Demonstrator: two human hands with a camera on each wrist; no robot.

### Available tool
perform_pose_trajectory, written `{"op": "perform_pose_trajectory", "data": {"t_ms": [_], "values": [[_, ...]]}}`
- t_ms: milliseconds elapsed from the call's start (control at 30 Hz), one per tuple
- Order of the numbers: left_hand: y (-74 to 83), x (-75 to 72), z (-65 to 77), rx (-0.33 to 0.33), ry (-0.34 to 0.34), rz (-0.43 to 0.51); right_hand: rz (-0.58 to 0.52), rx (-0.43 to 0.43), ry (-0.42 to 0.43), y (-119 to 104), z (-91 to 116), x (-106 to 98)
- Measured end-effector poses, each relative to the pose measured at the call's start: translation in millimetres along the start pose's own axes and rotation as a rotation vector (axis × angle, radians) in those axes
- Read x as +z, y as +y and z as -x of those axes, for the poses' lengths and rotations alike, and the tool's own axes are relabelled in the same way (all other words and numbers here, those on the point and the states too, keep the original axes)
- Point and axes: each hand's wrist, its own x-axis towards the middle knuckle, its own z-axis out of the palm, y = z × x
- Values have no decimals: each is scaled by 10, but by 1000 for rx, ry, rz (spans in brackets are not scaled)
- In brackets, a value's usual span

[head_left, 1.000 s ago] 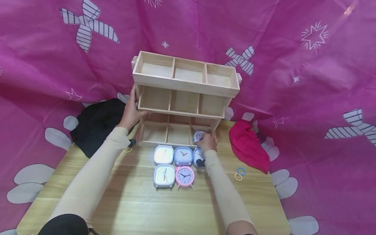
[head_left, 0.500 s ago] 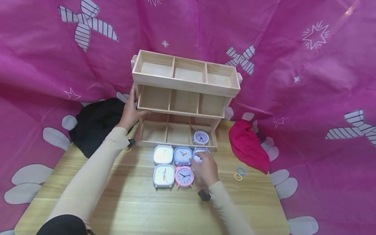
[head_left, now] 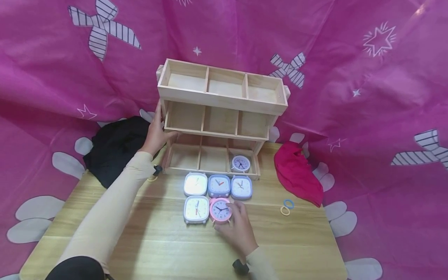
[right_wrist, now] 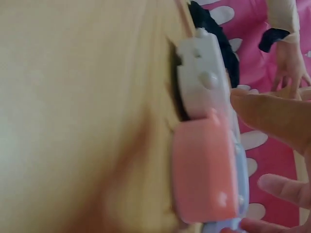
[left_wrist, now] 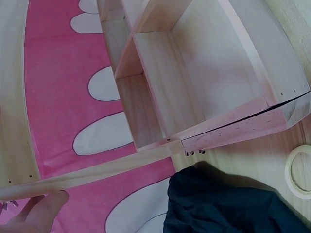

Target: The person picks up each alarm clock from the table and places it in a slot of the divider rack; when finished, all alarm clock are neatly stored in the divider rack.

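my feed: left hand (head_left: 155, 134) grips rack (head_left: 220, 101) by its left side | right hand (head_left: 239, 229) spread, holding nothing, at pink clock (head_left: 219, 210), face-up on table (head_left: 175, 252) beside white clock (head_left: 196, 210) | I'd pinch squarely, lift straight up

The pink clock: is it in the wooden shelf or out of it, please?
Out: the pink clock lies face up on the table, in front of the wooden shelf.

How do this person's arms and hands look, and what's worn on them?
The left hand and right hand are ungloved. A plain cream left sleeve meets black fabric higher up; the right sleeve is cream too. A small black attachment shows at the left wrist, another at the right.
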Motion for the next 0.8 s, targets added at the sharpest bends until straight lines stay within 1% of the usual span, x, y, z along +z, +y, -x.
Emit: {"op": "perform_pose_trajectory", "data": {"t_ms": [167,400,533,800], "values": [[19,-3,0,-16,-6,-6,-16,-41,18,42,12,125],[31,-10,25,-29,-13,-17,30,-105,93,75,-47,266],[35,-8,31,-26,-13,-21,46,-107,116,66,-84,311],[27,-2,25,-37,-13,-19,155,-143,133,51,-109,328]]}}
